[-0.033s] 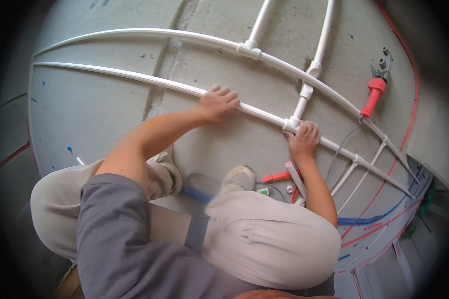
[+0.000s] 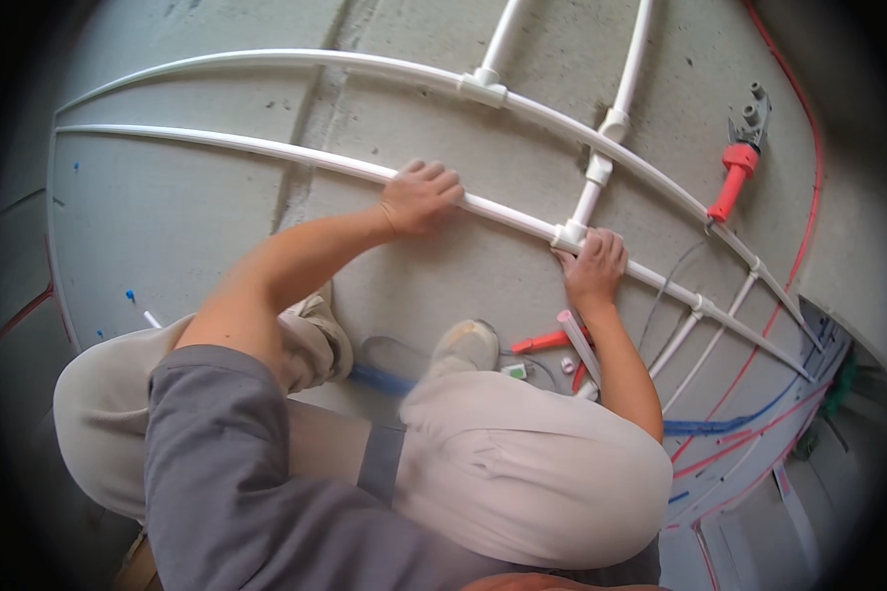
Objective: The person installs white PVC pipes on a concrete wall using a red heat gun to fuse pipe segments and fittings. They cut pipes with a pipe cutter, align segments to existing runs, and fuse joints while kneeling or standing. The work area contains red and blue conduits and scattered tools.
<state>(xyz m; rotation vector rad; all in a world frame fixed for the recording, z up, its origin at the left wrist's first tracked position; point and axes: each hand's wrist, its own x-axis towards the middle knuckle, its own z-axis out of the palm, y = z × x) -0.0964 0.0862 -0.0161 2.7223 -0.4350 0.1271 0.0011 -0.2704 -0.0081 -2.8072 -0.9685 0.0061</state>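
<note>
A long white plastic pipe (image 2: 508, 219) runs from the far left down to the right, above a grey concrete floor. My left hand (image 2: 422, 197) is closed over it, left of a white tee fitting (image 2: 568, 236). My right hand (image 2: 593, 270) grips the same run just right of the tee, its fingers over the pipe and the thumb by the fitting. From the tee a short white pipe (image 2: 585, 203) goes up to another fitting (image 2: 599, 169), close to a second long pipe (image 2: 384, 66) that passes beyond.
A pipe welding tool with a red handle (image 2: 734, 185) stands at the right, beyond the pipes. By my right forearm lie a red-handled tool (image 2: 542, 341) and a loose pipe piece (image 2: 576, 333). Blue pipes (image 2: 710, 427) cross the lower right. My shoe (image 2: 466, 347) is near the red-handled tool.
The whole view has shifted slightly, so everything sits a little farther left and up. Both hands keep their places on the pipe.
</note>
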